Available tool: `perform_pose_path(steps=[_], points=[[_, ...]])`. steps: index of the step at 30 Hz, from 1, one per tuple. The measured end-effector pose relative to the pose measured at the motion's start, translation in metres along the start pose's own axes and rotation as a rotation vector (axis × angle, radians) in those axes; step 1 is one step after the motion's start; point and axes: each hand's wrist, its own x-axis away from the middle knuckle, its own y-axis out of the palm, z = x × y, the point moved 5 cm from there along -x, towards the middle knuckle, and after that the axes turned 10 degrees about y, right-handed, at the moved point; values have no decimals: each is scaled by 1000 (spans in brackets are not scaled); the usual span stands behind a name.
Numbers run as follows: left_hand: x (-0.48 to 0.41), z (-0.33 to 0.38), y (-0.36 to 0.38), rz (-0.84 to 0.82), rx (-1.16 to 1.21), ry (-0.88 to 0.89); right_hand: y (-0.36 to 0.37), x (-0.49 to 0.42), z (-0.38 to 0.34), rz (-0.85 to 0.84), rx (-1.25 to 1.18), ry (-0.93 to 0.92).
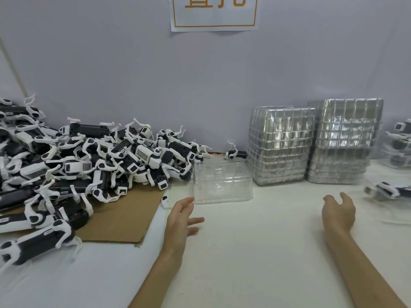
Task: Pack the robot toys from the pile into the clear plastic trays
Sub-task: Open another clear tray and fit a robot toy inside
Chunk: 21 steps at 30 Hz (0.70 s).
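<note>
I am monitoring through the head camera. The left hand (181,216) is hovering over the white table (244,252), fingers spread and loose, holding nothing, just short of the single clear plastic tray (222,185). The right hand (339,213) is hanging open as well, fingers lightly curved and empty. The pile of robot toys (89,161) is lying on a cardboard sheet (124,218) to the left. Its nearest edge is touching or just beside the tray; I cannot tell which. Stacked trays (280,147) are standing behind on the right. One lone toy (387,191) beyond the right hand is showing blurred.

Assessment: the toys are appearing light and rigid, with thin white legs interlocking in the heap and liable to snag or snap if dragged. I am recommending a grip across the dark body, lifting clear. The tray is looking thin, flexible and slippery, so I am advising steadying it at the rim.
</note>
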Motion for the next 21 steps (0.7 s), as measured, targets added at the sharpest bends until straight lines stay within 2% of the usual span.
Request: perform_pose_path(steps=[3,6,9,12,14,17,21], points=[[0,0,1,8,-15,-9,15,25,-11,-66,69,-189],[0,-1,0,25,-22,-19,47,76,-17,-276,158,-498],[-1,-4,-3,67,-24,-50,82,125,-14,-466,352,-871],[-1,-6,-4,87,-15,-78,112,144,-19,-480,606,-1117],[-1,-6,-4,85,-13,-87,130,146,-27,-427,738,-1210],[-2,-7,-5,66,-3,-103,150,146,-38,-390,856,-1231],[-1,-5,-3,-32,-41,-105,148,154,-43,-359,840,-1237]])
